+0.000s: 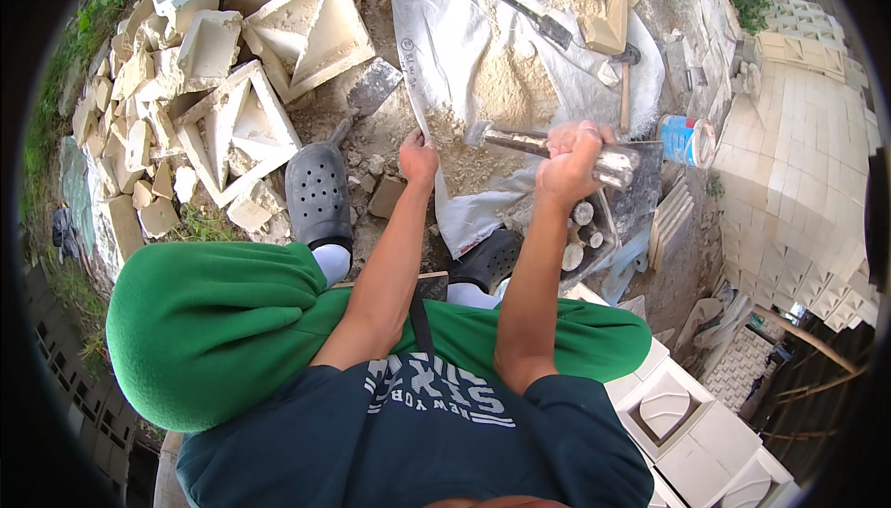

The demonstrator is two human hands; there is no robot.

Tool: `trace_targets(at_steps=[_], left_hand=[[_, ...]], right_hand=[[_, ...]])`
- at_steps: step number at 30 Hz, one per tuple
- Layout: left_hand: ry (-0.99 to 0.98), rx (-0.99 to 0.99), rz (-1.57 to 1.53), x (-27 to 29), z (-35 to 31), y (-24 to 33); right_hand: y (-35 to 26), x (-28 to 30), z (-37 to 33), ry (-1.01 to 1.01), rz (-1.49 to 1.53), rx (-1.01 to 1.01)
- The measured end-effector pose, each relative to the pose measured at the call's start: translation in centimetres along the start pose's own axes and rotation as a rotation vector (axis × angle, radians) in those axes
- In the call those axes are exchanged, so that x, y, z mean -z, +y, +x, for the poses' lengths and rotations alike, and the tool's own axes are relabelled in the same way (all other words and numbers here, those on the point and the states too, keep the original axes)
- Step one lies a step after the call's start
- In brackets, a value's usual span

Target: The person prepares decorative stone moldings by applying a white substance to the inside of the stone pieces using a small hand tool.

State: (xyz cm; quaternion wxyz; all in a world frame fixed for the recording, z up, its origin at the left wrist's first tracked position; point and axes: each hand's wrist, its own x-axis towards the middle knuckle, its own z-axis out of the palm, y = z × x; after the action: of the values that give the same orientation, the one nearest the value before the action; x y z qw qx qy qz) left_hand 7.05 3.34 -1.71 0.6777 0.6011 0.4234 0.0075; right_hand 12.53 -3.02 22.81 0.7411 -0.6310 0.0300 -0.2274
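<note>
My left hand (419, 159) is closed at the edge of a white woven sheet (418, 35), its fingertips pinching that edge. In my right hand (572, 167), fingers wrapped round it, is a hammer (516, 141) whose metal head points left over the sheet; its thick, pale handle end sticks out to the right of my fist. Yellowish crumbled rubble and powder (510, 86) lie on the sheet beneath and beyond the hammer. A trowel (373, 89) rests on the ground left of the sheet, close to my left hand.
Broken cream blocks (311, 35) are heaped at the left. On the sheet lie a long dark bladed tool (520, 12), another hammer (627, 77) and a cream chunk (608, 27). A blue tin (685, 141) stands right. My grey clogs (318, 194) flank the rubble; stacked pale blocks (789, 165) stand farther right.
</note>
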Motion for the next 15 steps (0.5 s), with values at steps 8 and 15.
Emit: trace_targets(at_steps=[8, 15], left_hand=[[0.024, -0.03, 0.137, 0.5, 1.8, 1.0], [0.007, -0.104, 0.195, 0.3, 2.7, 1.9]], right_hand=[[-2.2, 0.9, 1.5, -0.036, 0.048, -0.076], [3.3, 4.2, -1.3, -0.109, -0.24, -0.01]])
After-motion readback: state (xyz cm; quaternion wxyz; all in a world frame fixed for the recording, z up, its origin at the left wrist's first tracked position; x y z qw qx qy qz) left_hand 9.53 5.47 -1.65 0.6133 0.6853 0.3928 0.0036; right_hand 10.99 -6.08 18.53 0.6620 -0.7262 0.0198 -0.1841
